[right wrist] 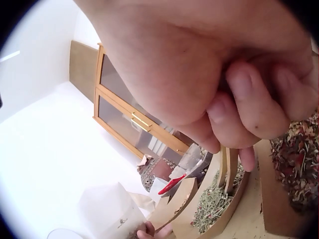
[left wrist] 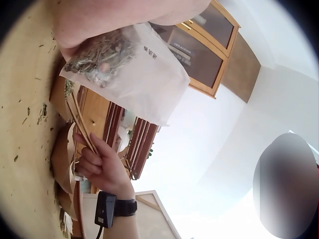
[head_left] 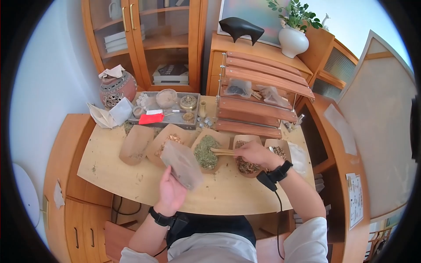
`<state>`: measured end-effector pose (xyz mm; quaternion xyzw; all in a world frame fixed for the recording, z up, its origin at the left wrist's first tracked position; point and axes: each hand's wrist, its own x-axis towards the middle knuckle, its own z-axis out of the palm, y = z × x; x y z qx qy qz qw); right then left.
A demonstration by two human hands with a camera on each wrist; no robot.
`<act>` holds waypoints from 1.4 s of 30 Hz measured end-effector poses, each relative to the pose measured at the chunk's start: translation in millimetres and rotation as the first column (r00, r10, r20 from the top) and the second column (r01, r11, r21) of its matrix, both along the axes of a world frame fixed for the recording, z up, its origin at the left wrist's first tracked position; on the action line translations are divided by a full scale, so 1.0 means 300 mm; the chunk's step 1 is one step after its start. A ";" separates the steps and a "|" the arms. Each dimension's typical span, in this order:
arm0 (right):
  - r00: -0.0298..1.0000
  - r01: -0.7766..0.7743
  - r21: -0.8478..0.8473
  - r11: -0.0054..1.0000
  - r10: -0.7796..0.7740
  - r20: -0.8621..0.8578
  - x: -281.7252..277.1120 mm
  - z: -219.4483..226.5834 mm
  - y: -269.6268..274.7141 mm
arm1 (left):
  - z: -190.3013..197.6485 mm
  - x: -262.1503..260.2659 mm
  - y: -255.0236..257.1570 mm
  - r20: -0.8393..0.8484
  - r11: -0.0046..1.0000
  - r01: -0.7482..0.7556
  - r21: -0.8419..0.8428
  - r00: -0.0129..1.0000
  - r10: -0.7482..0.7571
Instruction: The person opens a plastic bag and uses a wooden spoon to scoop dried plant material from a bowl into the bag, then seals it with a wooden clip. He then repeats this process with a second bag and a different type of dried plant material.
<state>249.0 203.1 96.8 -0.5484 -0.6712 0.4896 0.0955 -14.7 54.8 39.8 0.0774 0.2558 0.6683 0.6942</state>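
The left hand holds a translucent white pouch by its lower side; in the left wrist view dried plant pieces show inside the pouch. The right hand grips wooden tongs, fingers curled round them. Their tips rest in green dried herbs in a paper tray, and the right wrist view shows the tongs among the herbs. Below the right hand stands a tray of dark mixed petals.
Other paper trays stand left and right. Behind them are a grey tray with a red packet and small dishes, a patterned pot, and a slatted wooden rack holding bags. Herb bits are scattered on the table.
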 end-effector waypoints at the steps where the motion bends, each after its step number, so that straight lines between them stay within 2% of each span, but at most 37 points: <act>1: 0.999 0.011 -0.030 0.999 -0.012 -0.030 -0.006 -0.004 0.000 | 0.001 -0.001 0.001 -0.004 1.000 0.002 0.004 1.000 -0.002; 3: 0.995 0.033 -0.094 0.995 -0.041 -0.087 -0.014 -0.027 -0.004 | 0.003 -0.001 0.002 -0.011 1.000 0.009 0.011 1.000 -0.009; 6: 0.999 -0.001 -0.007 1.000 0.001 -0.053 -0.033 -0.073 -0.008 | 0.005 0.002 0.005 -0.025 1.000 0.014 -0.007 1.000 -0.014; 9: 0.996 -0.072 0.163 0.984 0.079 -0.033 -0.062 -0.105 -0.028 | -0.002 0.002 0.008 -0.013 1.000 0.027 0.000 1.000 -0.027; 12: 0.995 -0.093 0.162 0.982 0.088 0.038 -0.088 -0.052 -0.075 | 0.000 0.003 0.006 -0.049 0.999 0.036 0.006 0.998 -0.036; 15: 0.986 -0.136 0.318 0.938 0.098 0.132 -0.098 -0.101 -0.075 | -0.007 -0.001 0.007 -0.016 0.999 0.036 0.000 0.999 -0.036; 18: 0.993 -0.101 0.302 0.948 0.076 0.093 -0.093 -0.111 -0.077 | -0.008 -0.005 0.008 -0.006 0.999 0.035 -0.002 0.999 -0.035; 21: 0.997 -0.008 0.269 0.963 0.028 -0.072 -0.063 -0.110 -0.067 | 0.006 -0.007 0.004 0.009 0.999 0.034 -0.007 0.999 -0.034; 24: 1.000 -0.015 0.244 0.970 0.012 0.017 -0.032 -0.054 -0.064 | 0.016 -0.010 0.003 0.006 0.999 0.031 -0.018 0.999 -0.031; 27: 0.995 -0.057 0.300 0.952 0.028 0.099 0.000 -0.014 -0.083 | 0.021 -0.009 0.008 -0.011 0.999 0.028 -0.029 1.000 -0.028; 30: 0.984 -0.070 0.152 0.986 0.043 0.173 0.010 0.075 -0.105 | 0.033 -0.005 0.008 -0.040 1.000 0.014 -0.025 0.999 -0.015; 33: 0.969 -0.160 0.142 0.977 0.128 0.209 0.019 0.056 -0.091 | 0.019 -0.011 0.008 -0.017 1.000 0.028 -0.009 0.999 -0.028; 36: 0.974 -0.169 0.135 0.976 0.145 0.174 -0.003 0.011 -0.083 | 0.012 -0.014 0.010 -0.026 1.000 0.016 -0.027 1.000 -0.016; 39: 0.996 -0.065 0.007 0.998 0.064 0.059 -0.035 -0.011 -0.093 | 0.020 -0.012 0.006 -0.029 1.000 0.031 -0.003 0.999 -0.031; 42: 1.000 -0.002 0.019 1.000 0.003 -0.024 -0.062 -0.036 -0.107 | 0.016 -0.017 0.005 -0.024 0.999 0.039 -0.014 0.999 -0.039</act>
